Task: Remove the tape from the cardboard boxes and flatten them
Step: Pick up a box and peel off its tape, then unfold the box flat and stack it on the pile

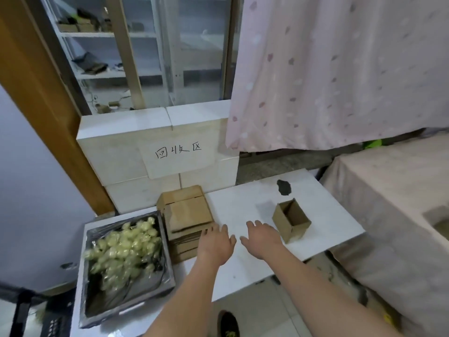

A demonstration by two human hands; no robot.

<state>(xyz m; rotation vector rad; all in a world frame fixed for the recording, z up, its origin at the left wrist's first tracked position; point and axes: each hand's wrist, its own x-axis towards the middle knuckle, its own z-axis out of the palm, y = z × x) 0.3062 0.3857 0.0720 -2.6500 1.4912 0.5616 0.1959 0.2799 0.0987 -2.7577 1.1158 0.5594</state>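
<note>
A small open cardboard box [291, 221] lies tipped on the white table [243, 200], its opening facing up and back. A stack of flattened cardboard boxes [187, 215] sits at the table's left side. My left hand [215, 244] hovers open, fingers spread, with its fingertips at the right edge of the stack. Just left of the small box, my right hand [262, 237] is open above the table and holds nothing.
A bin lined with dark plastic [155, 280] and filled with crumpled pale tape wads [124, 249] stands left of the stack. White blocks with a handwritten paper sign [178, 150] rise behind. A dark hole [283, 187] marks the table's back. A covered surface [393, 203] lies on the right.
</note>
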